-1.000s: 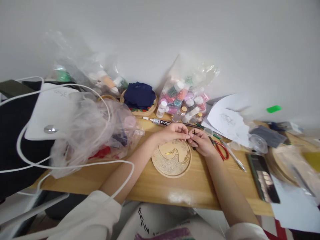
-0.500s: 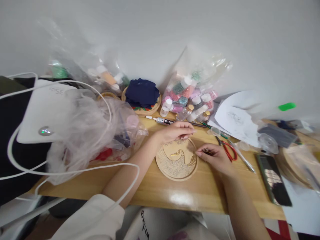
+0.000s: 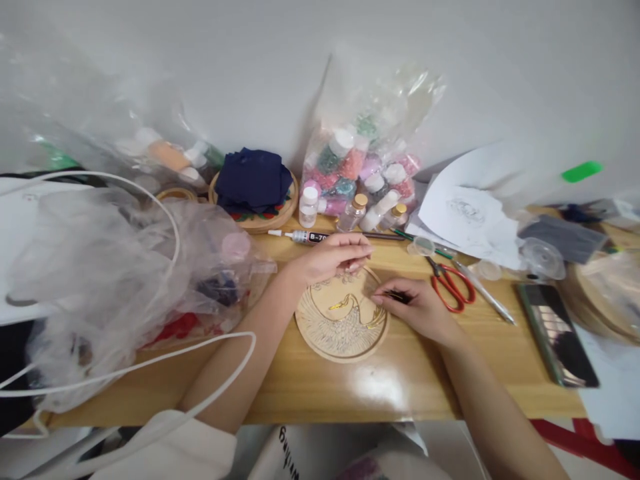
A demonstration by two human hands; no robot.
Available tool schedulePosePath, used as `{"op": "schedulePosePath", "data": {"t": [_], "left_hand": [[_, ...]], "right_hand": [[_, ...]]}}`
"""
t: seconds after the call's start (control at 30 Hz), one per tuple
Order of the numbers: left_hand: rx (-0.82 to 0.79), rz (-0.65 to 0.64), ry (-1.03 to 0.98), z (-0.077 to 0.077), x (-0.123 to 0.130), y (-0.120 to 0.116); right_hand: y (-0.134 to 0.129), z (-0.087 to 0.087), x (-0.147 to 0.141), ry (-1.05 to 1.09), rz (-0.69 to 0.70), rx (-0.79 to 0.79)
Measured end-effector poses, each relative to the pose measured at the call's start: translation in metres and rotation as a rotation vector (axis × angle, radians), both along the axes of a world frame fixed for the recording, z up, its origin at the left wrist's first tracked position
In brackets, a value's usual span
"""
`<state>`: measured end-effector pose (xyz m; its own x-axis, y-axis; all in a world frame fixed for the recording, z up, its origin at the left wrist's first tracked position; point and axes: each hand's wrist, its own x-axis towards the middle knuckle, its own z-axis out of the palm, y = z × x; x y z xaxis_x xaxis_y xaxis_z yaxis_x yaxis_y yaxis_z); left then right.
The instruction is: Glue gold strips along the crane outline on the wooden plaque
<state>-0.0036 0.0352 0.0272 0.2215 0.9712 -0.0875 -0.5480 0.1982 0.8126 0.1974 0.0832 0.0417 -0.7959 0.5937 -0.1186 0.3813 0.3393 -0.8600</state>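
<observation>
A round wooden plaque (image 3: pixel 345 340) lies flat on the table, with an engraved bird design and gold wire along the bird's neck and part of its right side. Over the plaque's top edge is my left hand (image 3: pixel 337 257), its fingers drawn together; whatever they pinch is too small to make out. At the plaque's right side my right hand (image 3: pixel 420 305) is closed on a slim dark tool (image 3: pixel 399 297), mostly hidden by the fingers. Its fingertips reach over the rim. Red-handled scissors (image 3: pixel 453 287) lie just right of that hand.
Behind the hands are a glue tube (image 3: pixel 300 236), small bottles (image 3: pixel 353 213) and a bag of bead jars (image 3: pixel 350 160). Plastic bags (image 3: pixel 125 260) and a white cable (image 3: pixel 215 340) crowd the left. A pen (image 3: pixel 485 293), phone (image 3: pixel 557 333) and papers (image 3: pixel 465 213) lie right.
The head view has shifted, so most of the scene sits further left. My right fingertips have moved slightly inward over the plaque's right rim. The left hand keeps about the same place over the plaque.
</observation>
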Motion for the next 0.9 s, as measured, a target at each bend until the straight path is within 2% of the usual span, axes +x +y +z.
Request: {"op": "schedulePosePath", "data": {"t": [0.3,0.5,0.9], "left_hand": [[-0.027,0.012,0.0,0.001,0.0,0.0],[-0.042,0.029,-0.016,0.004,0.001,0.0],[-0.042,0.053,-0.036,0.004,0.002,0.0]], "right_hand": [[-0.003,0.005,-0.004,0.012,-0.029,0.024],[-0.006,0.0,-0.006,0.026,-0.106,-0.011],[-0.01,-0.003,-0.011,0.045,-0.189,0.038]]}}
